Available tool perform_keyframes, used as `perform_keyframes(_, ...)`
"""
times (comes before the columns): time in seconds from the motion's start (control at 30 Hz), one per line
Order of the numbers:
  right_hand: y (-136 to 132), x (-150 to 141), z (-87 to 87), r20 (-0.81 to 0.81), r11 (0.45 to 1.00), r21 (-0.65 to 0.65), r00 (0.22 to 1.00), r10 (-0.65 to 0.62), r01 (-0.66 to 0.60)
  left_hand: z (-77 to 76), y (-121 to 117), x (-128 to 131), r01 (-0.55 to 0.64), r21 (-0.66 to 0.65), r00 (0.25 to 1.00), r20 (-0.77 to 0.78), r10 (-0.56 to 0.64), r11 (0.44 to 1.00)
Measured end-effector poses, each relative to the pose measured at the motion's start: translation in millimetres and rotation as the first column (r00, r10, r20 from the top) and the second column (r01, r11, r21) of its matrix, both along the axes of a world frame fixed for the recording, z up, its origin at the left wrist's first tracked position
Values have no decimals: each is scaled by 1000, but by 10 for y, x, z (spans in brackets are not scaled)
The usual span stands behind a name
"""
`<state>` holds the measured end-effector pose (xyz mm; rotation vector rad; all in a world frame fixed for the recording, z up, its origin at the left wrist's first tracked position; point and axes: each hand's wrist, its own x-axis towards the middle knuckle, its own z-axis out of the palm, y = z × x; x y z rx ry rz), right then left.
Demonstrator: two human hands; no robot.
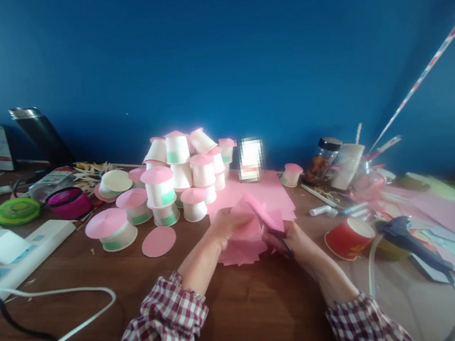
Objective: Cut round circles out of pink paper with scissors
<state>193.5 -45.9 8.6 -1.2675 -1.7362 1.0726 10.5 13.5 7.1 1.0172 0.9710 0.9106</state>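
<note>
My left hand [228, 227] is closed on a piece of pink paper [267, 213], part of which curls upward. In my right hand [293, 241] are scissors [280, 235] with dark handles, held at the paper's lower right edge; the blades are mostly hidden. Beneath both hands lie more pink paper sheets [275, 189] on the brown table. To the left stand several stacked white paper cups [160, 192] topped with pink paper cones. A flat pink paper disc [159, 241] rests in front of them.
On the right are a red paper cup [350, 239], a glue gun [414, 248] with its cord, and a dark-lidded jar [323, 156]. A power strip [48, 243] with white cables lies left. A blurred-out bright screen [250, 158] stands before the blue wall.
</note>
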Motion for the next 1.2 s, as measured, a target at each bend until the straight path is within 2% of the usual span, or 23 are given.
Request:
perform_keyframes(0.2, -16, -11, -15, -17, 997, -73, 1000, -17, 16, 11, 3, -9, 11, 8, 1000, -10, -11, 1000)
perform_keyframes(0.4, -18, 1, 19, -49, 996, -93, 999, 8, -12, 30, -41, 12, 143, 39, 988, -67, -140, 989)
perform_keyframes(0.6, -7, 12, 0, -54, 997, -77, 998, 22, -26, 66, -85, 36, 203, 26, 972, -125, -199, 979)
perform_keyframes(0.7, 10, 10, -43, -37, 996, -91, 999, -19, 15, 60, -89, 24, 177, 55, 976, -136, -168, 983)
perform_keyframes(0.77, 30, 12, -65, -65, 992, -93, 993, -95, 89, 45, -87, 20, 120, 86, 985, -131, -108, 989)
perform_keyframes(0.83, 54, 16, -72, -156, 980, -78, 969, -192, 182, 23, -81, 25, 64, 77, 992, -116, -54, 995)
perform_keyframes(0.93, 82, 9, -68, -299, 955, -75, 907, -297, 288, -17, -66, 44, 33, -7, 994, -106, -33, 999)
perform_keyframes(1.03, 94, -33, -80, -378, 949, -71, 872, -312, 308, -51, -56, 71, 19, -41, 994, -106, -23, 999)
perform_keyframes(1.13, 95, -91, -103, -488, 957, -90, 826, -284, 275, -53, -70, 101, 55, 19, 997, -57, -54, 998)
perform_keyframes(1.2, 91, -116, -109, -493, 962, -83, 828, -267, 261, -34, -91, 119, 21, 64, 999, -30, -19, 998)
